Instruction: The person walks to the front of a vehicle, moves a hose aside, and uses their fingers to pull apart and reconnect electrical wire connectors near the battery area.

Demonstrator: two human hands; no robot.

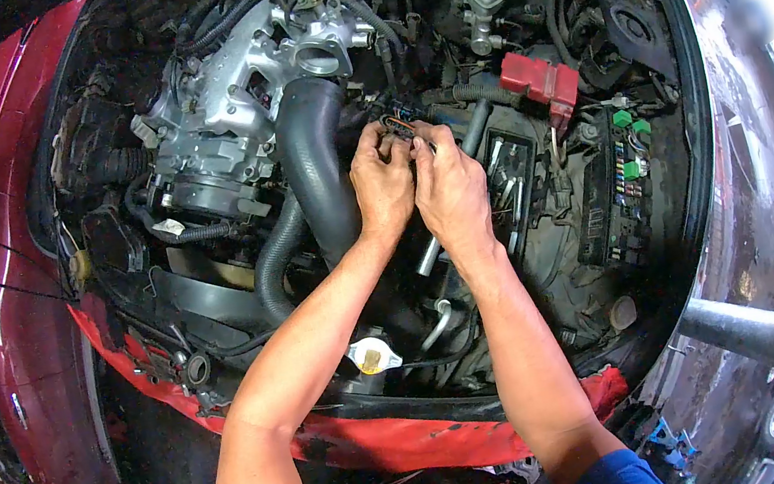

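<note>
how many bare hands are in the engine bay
2: the left hand beside the thick black intake hose, and the right hand next to it, both near a thin orange wire. No others show.

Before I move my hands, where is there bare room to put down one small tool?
The red front edge looks bare between the forearms, though perhaps not flat. A smaller patch seems to be the dark panel, bordered by the black tray and the fuse box. It is crowded around your left hand and right hand, beside the thick black hose.
</note>
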